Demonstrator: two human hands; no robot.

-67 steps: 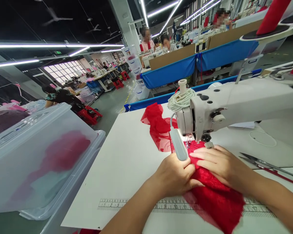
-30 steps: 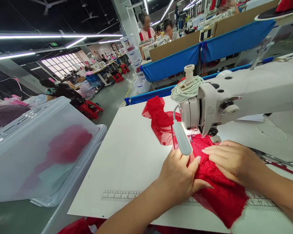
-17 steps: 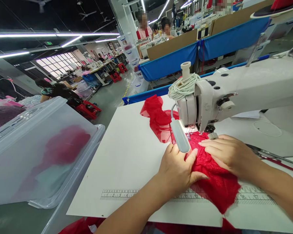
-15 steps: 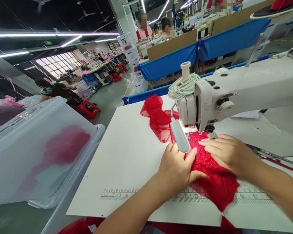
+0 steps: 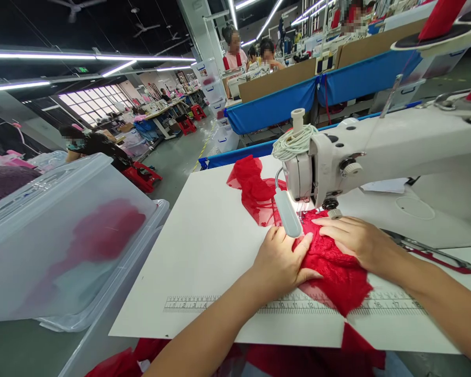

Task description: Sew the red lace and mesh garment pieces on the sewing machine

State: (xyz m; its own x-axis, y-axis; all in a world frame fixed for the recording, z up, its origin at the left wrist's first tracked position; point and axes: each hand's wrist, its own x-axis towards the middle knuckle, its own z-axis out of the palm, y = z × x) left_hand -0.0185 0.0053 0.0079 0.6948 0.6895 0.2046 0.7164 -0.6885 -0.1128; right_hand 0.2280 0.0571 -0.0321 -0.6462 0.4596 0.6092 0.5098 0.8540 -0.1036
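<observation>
the white table (image 5: 204, 251) carries a sewing machine (image 5: 380, 152); red cloth (image 5: 337, 267) lies at the machine's needle, with scissors (image 5: 410, 244) and a printed ruler (image 5: 282, 306) in front of the machine.

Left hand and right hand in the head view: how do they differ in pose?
Left hand lies at the left side of the red fabric; right hand lies at its right side.
Left hand has thumb and index finger spread apart; right hand has its fingers extended side by side, thumb not plainly visible.
Left hand has its fingers by the lamp; right hand is farther from it.
Shared: both bare, both touching the fabric.
</observation>
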